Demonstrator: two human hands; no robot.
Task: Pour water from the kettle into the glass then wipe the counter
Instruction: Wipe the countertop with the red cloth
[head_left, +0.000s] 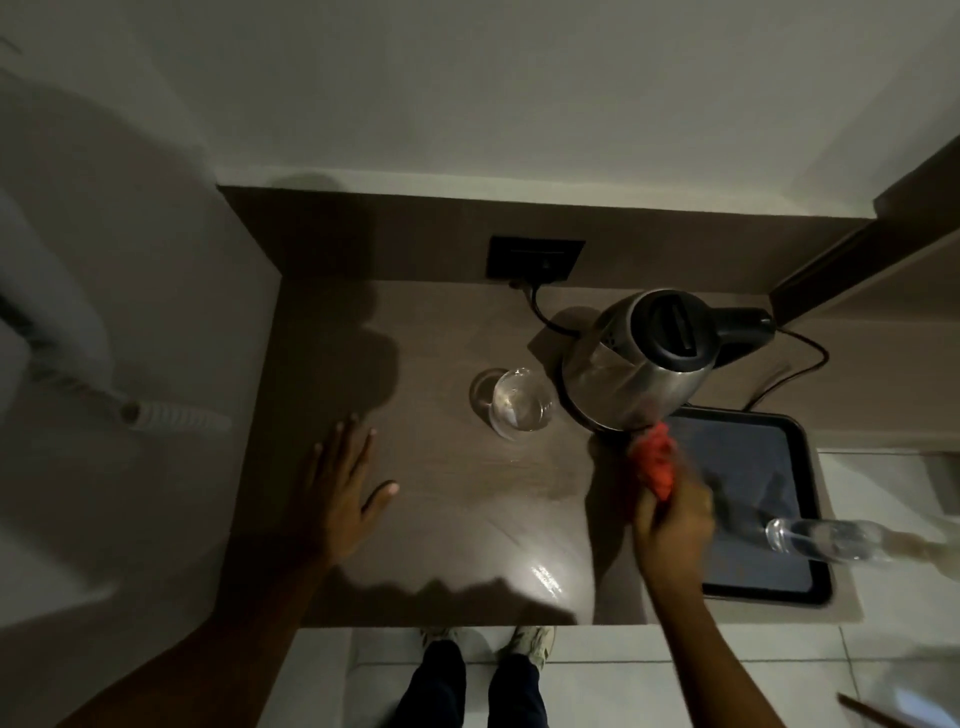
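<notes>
A steel kettle (644, 364) with a black lid and handle stands upright at the back right of the brown counter (441, 519). Just left of it sits a clear glass (517, 405) holding water. My right hand (675, 525) grips a bunched red cloth (655, 462), which reaches toward the kettle's base at the counter's right side; the hand is motion-blurred. My left hand (343, 483) lies flat on the counter with fingers spread, left of the glass and apart from it.
A dark tray (815, 587) lies at the right, with a clear bottle (831, 540) lying across its edge. A black wall socket (535, 258) and the kettle's cord (800, 364) run behind. A wet sheen shows near the counter's front edge.
</notes>
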